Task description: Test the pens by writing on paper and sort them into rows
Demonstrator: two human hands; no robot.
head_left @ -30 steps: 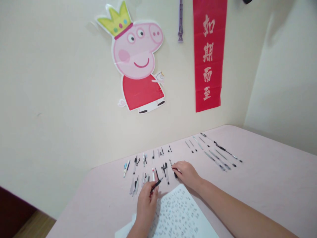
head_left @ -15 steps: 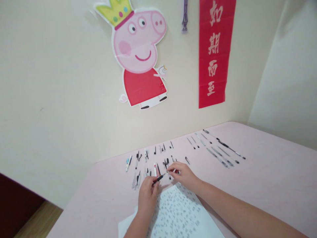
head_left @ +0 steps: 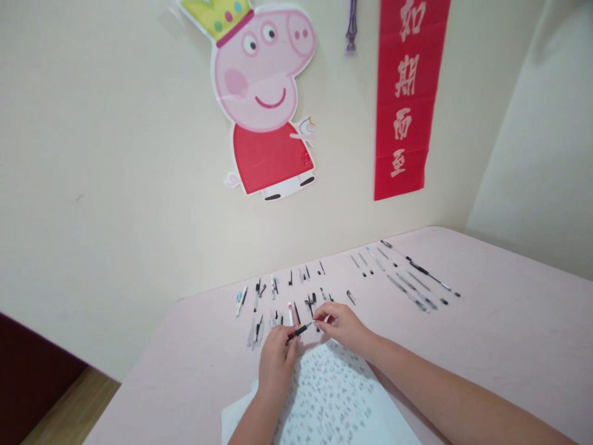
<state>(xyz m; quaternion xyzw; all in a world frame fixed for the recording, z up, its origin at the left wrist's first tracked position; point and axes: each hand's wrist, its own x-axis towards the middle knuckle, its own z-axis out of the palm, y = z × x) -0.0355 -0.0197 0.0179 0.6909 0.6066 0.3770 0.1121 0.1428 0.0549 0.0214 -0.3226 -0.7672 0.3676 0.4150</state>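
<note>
So our right hand has come over since a second ago. Back then it was out among the loose pen parts past the written sheet; now it's met our left hand just above the sheet's far corner. The left grip is clamped on a black pen, same as before, held up just off the sheet's far-left edge with its tip angled right. The right grip is pinched together on a small silver bit right at that tip, too tiny for us to tell if it's separate or part of the pen. A black cap also shows in the open now, on the bench beyond the sheet's far corner; our hand was over that spot earlier. The long slim pen tubes haven't budged, well off to the sheet's far right.
</note>
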